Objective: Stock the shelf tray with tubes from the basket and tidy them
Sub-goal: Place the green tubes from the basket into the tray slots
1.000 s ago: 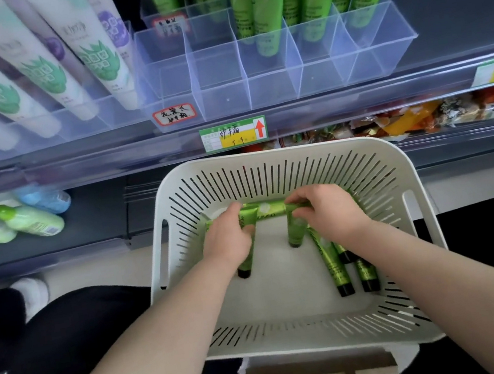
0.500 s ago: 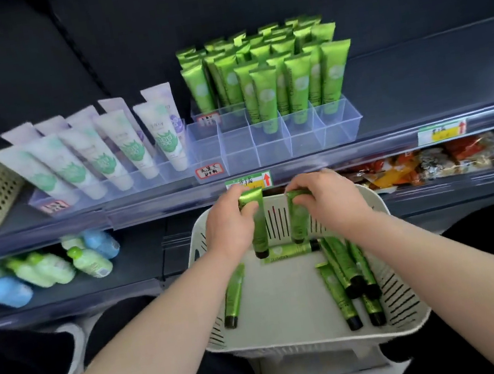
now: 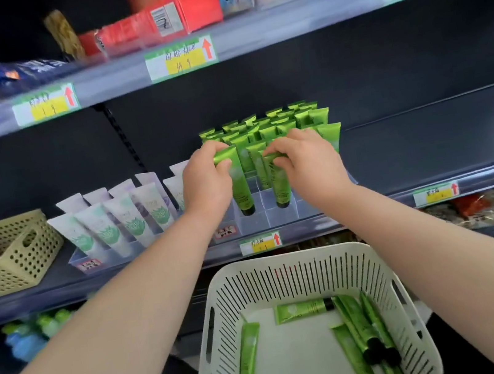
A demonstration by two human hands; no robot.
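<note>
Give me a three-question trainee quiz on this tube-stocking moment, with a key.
1. True or false: the left hand holds nothing.
2. The right hand grips a green tube over the clear tray. Its black cap points: A up, B down, C sideways.
3. Fill in: the loose green tubes not yet stocked lie in the white slotted ____.
Key: 1 false, it grips another green tube. 2 B. 3 basket.

Free: front tray cells point(image 3: 265, 218); stocked tubes point(image 3: 277, 123) crowd rear.
</note>
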